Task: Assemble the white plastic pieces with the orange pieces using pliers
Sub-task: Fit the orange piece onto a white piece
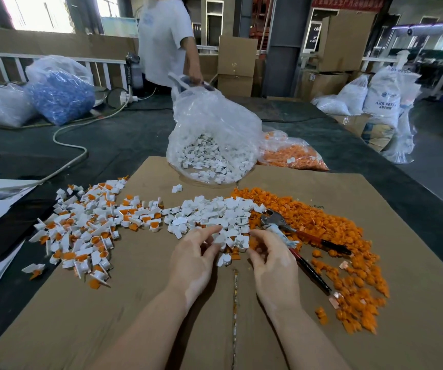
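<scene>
a cardboard sheet (140,303) is laid on the table (124,134). on it, assembled pieces (81,231) are heaped at the left, loose plastic pieces (215,212) in the middle, and pliers (300,244) on a pile of inserts (343,236) at the right. an open bag of pieces (212,145) is set behind them.
</scene>
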The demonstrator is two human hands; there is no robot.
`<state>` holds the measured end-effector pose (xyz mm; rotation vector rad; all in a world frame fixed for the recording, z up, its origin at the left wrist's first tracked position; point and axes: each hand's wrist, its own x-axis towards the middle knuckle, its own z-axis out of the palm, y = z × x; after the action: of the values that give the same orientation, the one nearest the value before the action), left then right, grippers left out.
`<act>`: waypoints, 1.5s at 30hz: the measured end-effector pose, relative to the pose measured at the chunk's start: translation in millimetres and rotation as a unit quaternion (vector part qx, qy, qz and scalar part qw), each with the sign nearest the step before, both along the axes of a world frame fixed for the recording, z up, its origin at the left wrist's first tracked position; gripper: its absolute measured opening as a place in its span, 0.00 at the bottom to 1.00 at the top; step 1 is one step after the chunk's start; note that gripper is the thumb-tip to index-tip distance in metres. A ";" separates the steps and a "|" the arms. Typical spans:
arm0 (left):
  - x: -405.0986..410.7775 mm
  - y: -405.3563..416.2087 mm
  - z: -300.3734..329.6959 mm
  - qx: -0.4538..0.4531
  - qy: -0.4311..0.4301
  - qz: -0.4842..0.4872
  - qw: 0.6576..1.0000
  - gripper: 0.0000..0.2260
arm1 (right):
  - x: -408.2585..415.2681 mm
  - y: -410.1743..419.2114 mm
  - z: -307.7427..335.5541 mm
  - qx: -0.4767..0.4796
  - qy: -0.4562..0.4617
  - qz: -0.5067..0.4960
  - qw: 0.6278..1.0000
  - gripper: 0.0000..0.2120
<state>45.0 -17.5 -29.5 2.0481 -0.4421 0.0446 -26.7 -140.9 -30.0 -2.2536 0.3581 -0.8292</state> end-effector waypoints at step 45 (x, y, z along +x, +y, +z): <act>-9.5 -2.2 6.6 -0.117 0.081 -0.123 0.982 0.12 | -1.0 5.7 -0.1 -0.061 0.056 0.056 0.995 0.12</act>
<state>35.5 -19.7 -22.9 1.7391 -0.5565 -0.2084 -27.6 -135.2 -30.0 -2.4170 0.2344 -0.6838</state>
